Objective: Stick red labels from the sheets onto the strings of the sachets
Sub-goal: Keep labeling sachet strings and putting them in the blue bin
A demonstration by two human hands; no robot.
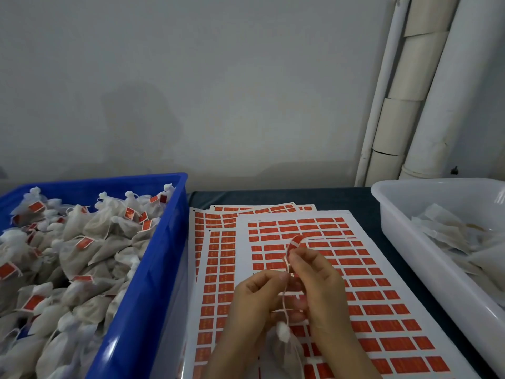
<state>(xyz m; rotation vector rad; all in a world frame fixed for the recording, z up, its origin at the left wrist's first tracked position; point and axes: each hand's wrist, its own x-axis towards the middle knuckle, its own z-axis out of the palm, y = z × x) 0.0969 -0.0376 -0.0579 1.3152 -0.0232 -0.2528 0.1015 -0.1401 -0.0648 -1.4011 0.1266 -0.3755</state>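
Sheets of red labels [363, 285] lie overlapped on the dark table in front of me. Above them, my right hand [317, 280] pinches a curled red label [294, 241] at its lower end, together with the top of a white string [285, 299]. My left hand [257, 299] pinches the same string just below, near the label. The string runs down between both hands to a white mesh sachet [287, 348], which hangs or rests low between my wrists. Part of the string is hidden behind my fingers.
A blue crate [161, 242] on the left is heaped with white sachets [82, 255] that carry red labels on their strings. A white plastic tub [410, 242] on the right holds flat pale sachets [448, 233]. A grey wall and white pipes [426, 86] stand behind the table.
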